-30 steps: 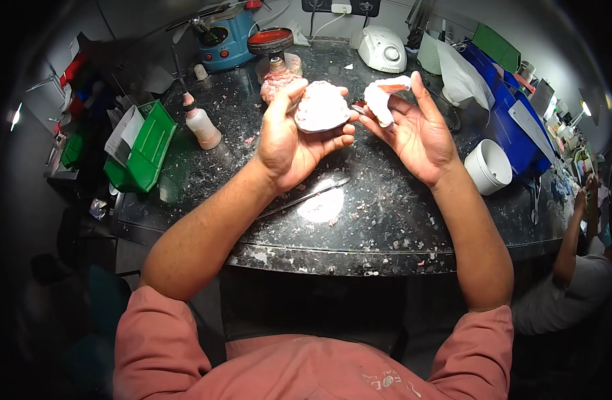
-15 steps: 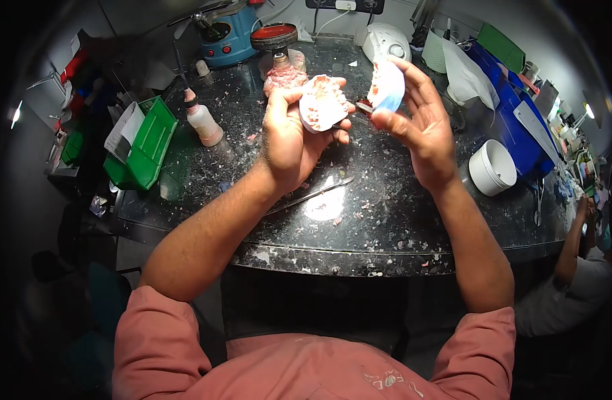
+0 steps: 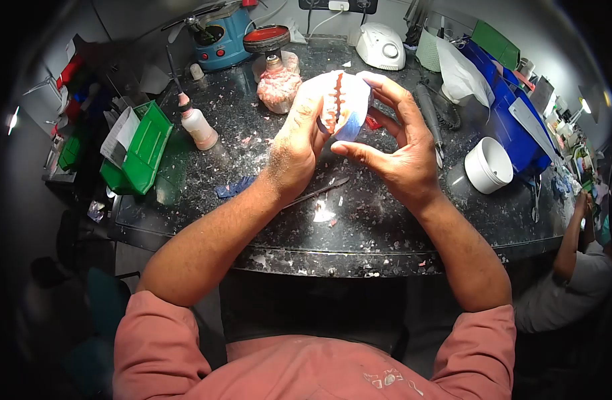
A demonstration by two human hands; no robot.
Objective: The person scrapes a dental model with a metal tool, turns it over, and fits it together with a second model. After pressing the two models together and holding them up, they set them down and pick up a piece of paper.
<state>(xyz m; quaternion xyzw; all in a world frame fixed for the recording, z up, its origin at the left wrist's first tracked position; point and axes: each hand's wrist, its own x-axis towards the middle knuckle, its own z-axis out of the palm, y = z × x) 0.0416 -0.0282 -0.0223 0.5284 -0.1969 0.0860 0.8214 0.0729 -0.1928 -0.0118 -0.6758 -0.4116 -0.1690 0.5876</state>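
Note:
Two white dental casts meet over the bench with their rows of teeth facing each other, a dark red jagged gap showing between them. My left hand (image 3: 298, 130) is closed around the left dental cast (image 3: 328, 100), its thumb along the side. My right hand (image 3: 409, 143) grips the right dental cast (image 3: 359, 100), which has a blue patch low on its side; fingers curl over the back and the thumb is at the lower edge. Below the hands, a thin metal wax knife (image 3: 322, 191) lies on the bench. Bright lamp light washes out much of the casts.
A pink-crusted stand (image 3: 279, 87) with a red dish is behind my left hand. To the left are a dropper bottle (image 3: 199, 129) and green tray (image 3: 142, 150). At right stand a white tub (image 3: 487, 167) and handpiece (image 3: 428, 117). Another person (image 3: 572, 273) sits far right.
The casts have come together from apart, teeth now facing. My right hand has moved left toward my left hand, which has turned its cast on edge.

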